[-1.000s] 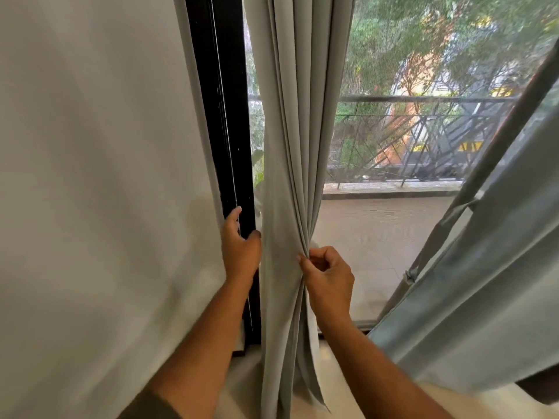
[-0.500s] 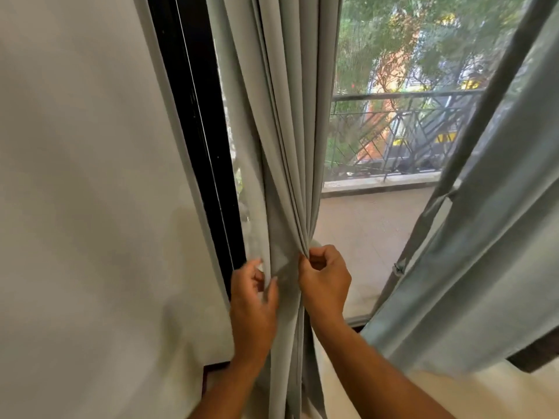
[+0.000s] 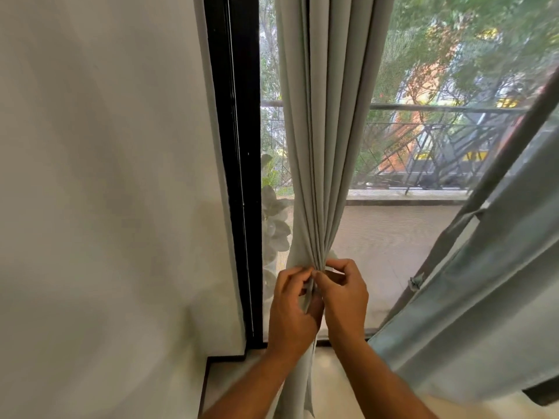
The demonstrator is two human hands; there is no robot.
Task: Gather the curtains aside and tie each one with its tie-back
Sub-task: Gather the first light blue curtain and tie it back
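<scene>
Bunching between left hand [image 3: 292, 306] and right hand [image 3: 344, 300], gathered curtain [image 3: 320, 146].

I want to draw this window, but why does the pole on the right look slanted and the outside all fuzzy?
Head view: the wide lens bends things near the edges, so the pole leans. The trees sit behind a fine mesh and bright daylight, which blurs and washes them out. The curtain and both hands, left hand and right hand, look fairly sharp.
</scene>
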